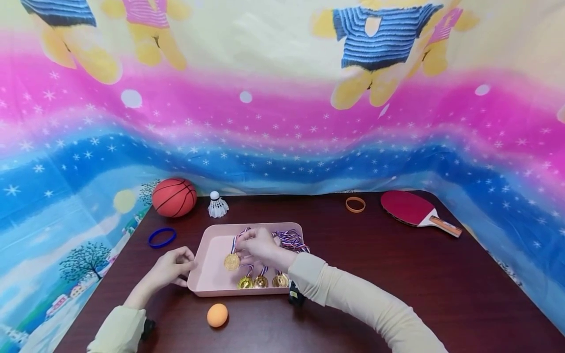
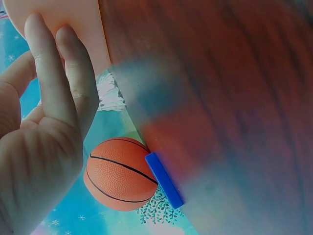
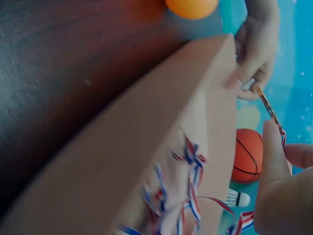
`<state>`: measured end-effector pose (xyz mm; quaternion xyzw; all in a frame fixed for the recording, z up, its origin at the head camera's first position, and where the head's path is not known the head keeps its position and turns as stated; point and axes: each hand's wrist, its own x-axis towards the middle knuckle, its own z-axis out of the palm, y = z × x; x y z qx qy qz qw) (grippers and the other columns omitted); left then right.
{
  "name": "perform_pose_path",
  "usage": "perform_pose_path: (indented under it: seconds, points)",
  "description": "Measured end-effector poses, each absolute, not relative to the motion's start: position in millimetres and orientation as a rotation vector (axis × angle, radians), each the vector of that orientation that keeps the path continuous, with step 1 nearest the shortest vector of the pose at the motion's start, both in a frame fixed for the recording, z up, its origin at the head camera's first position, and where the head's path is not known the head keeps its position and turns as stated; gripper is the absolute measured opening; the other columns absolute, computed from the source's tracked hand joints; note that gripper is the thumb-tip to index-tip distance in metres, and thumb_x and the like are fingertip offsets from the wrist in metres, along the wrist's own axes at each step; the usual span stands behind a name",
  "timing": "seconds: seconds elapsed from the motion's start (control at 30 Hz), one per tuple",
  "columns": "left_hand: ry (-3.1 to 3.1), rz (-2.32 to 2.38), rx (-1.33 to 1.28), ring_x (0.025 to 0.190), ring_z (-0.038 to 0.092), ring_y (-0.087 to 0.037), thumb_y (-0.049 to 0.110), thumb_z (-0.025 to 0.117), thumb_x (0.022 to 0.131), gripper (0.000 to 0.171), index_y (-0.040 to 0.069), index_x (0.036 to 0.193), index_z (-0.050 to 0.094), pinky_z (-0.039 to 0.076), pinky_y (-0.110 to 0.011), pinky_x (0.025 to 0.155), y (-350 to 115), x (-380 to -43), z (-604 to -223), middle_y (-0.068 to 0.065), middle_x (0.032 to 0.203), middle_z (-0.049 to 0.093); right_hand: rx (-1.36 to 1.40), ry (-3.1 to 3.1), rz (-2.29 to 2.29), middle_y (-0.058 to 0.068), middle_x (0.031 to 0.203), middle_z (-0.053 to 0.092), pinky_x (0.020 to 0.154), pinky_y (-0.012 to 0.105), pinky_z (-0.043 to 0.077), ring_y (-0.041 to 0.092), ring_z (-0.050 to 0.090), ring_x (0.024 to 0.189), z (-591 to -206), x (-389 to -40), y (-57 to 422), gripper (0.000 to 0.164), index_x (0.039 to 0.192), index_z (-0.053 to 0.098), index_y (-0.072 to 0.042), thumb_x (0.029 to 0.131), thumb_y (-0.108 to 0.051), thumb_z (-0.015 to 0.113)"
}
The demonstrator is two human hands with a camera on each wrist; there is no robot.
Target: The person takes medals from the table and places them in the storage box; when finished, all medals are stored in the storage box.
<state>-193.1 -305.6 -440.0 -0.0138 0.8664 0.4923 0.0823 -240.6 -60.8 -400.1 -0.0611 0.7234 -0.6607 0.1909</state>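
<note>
My right hand (image 1: 261,247) is over a pink tray (image 1: 204,255), pinching a gold medal (image 1: 231,262) by its striped ribbon close to the disc. The right wrist view shows that medal edge-on beyond the thumb. Three more gold medals (image 1: 260,281) lie along the tray's near side, their red, white and blue ribbons (image 1: 289,238) heaped at the back right, partly behind the hand. At the tray's left wall is my left hand (image 1: 169,268). Its fingers (image 2: 46,63) touch the outside of that wall in the left wrist view, some of them fairly straight.
An orange ball (image 1: 217,315) sits in front of the tray. Behind and left are a blue wristband (image 1: 162,238), a small basketball (image 1: 174,197) and a shuttlecock (image 1: 218,205). At the back right lie an orange wristband (image 1: 355,204) and a red table tennis bat (image 1: 408,208).
</note>
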Motion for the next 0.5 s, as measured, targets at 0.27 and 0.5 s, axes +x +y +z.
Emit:
perform_pose_path:
  seconds: [0.27,0.5]
  points:
    - [2.579,1.467,-0.014,0.067,0.063,-0.016,0.012,0.060,0.091,0.017,0.000,0.098,0.051,0.059,-0.037,0.056,-307,-194,-441,-0.005,0.080,0.061,-0.179,2.027,-1.818,0.020,0.074,0.069,0.056,0.034,0.059,0.024,0.070,0.062,-423,-226,-66,0.007,0.088,0.063,0.008,0.081,0.006,0.064]
    - [2.588,1.466,-0.046,0.066,0.063,-0.018,0.011,0.061,0.090,0.017,-0.001,0.099,0.052,0.058,-0.036,0.055,-306,-193,-441,-0.008,0.082,0.061,-0.210,2.047,-1.800,0.021,0.078,0.070,0.057,0.034,0.059,0.025,0.070,0.065,-433,-219,-70,0.006,0.087,0.062,0.008,0.081,0.007,0.063]
